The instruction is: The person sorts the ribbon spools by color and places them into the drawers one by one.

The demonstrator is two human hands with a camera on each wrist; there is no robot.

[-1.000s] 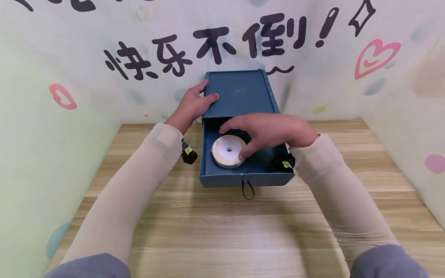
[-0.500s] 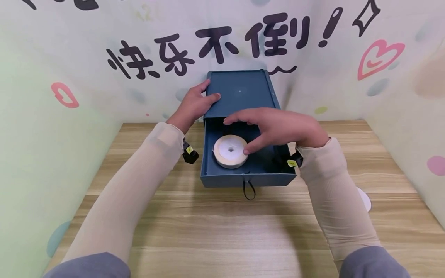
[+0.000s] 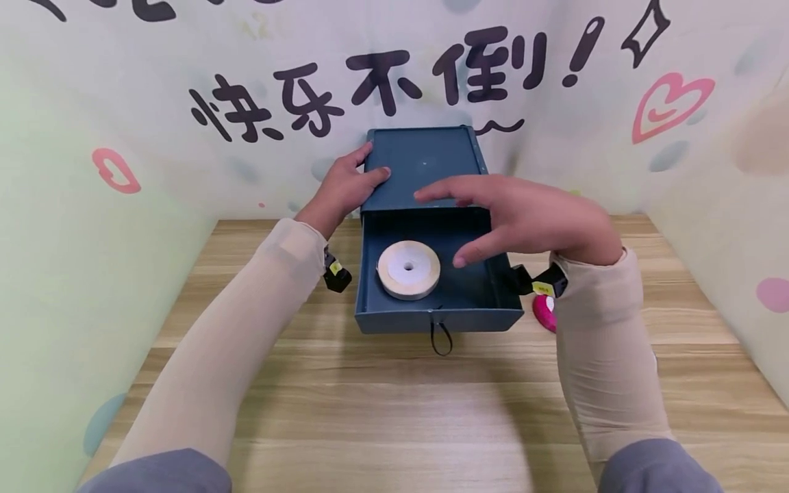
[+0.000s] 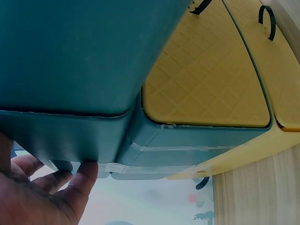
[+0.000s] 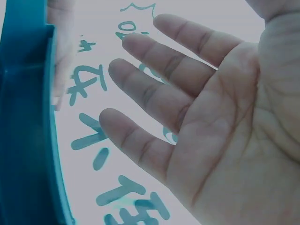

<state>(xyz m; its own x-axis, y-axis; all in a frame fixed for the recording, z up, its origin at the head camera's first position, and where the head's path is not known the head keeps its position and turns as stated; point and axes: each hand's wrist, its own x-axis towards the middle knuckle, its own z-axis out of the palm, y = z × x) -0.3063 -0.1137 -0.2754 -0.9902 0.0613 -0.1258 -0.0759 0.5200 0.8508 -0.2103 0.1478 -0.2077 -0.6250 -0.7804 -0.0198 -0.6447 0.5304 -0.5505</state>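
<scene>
My left hand [image 3: 345, 183] grips the upper left edge of a dark blue drawer box [image 3: 425, 154], thumb on its top and fingers against its side. The box's drawer [image 3: 394, 322] is pulled out toward me, a black loop on its front. A cream roll of ribbon [image 3: 409, 284] with a white label lies flat inside, on the left. Above the drawer's right part hovers my right hand [image 3: 536, 216], fingers spread and thumb apart from the roll. In the right wrist view its palm [image 5: 225, 126] shows nothing held.
Yellow textured panels [image 4: 206, 75] with black loops sit beside the blue box in the left wrist view. A pink object [image 3: 545, 315], partly hidden by my right wrist, lies on the wooden table [image 3: 394, 418]. A printed cloth wall [image 3: 154, 82] stands behind.
My right hand has let go of the ribbon roll and moved up and to the right. The pink object has come into view. My left hand stays on the box.
</scene>
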